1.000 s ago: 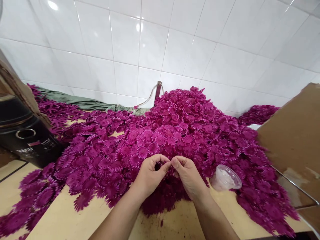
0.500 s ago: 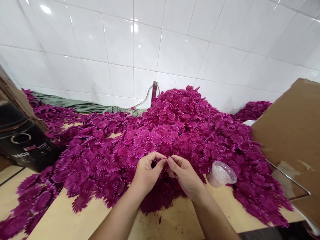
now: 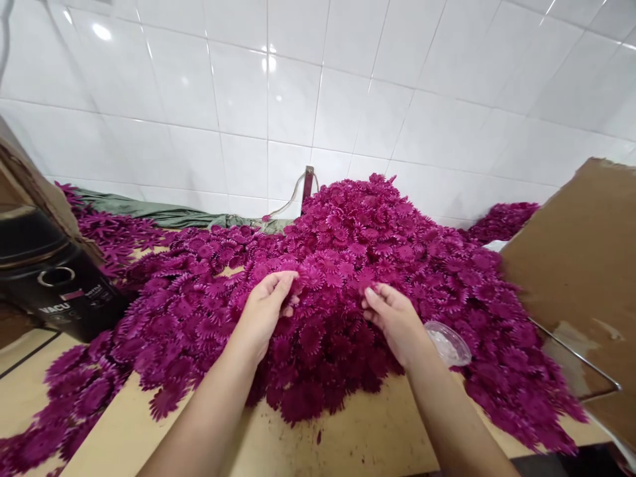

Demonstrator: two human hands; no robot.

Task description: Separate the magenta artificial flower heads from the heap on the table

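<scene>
My left hand [image 3: 265, 306] is closed in a pinch over the middle of a big heap of magenta artificial flowers [image 3: 342, 228]. A magenta flower [image 3: 307, 275] shows at its fingertips. My right hand [image 3: 395, 318], a forearm's width apart to the right, also pinches, with another magenta flower [image 3: 366, 281] at its thumb and finger. Both flowers blend with the pile behind, so their edges are hard to make out. Flat, many-petalled flower pieces surround both hands. A clear plastic tub [image 3: 450, 344] with whitish contents stands beside my right wrist, partly covered by it.
A black canister [image 3: 64, 298] stands at the left beside cardboard. On the right a large cardboard box [image 3: 581, 278] leans over the pale tabletop [image 3: 348, 430]. Green cloth [image 3: 159, 211] lies along the white tiled wall [image 3: 238, 86], near a cord and a small upright post [image 3: 308, 182].
My hands were together at the centre, fingertips meeting. Now they are apart and further forward, the left moved left and the right moved right, each with a flower piece.
</scene>
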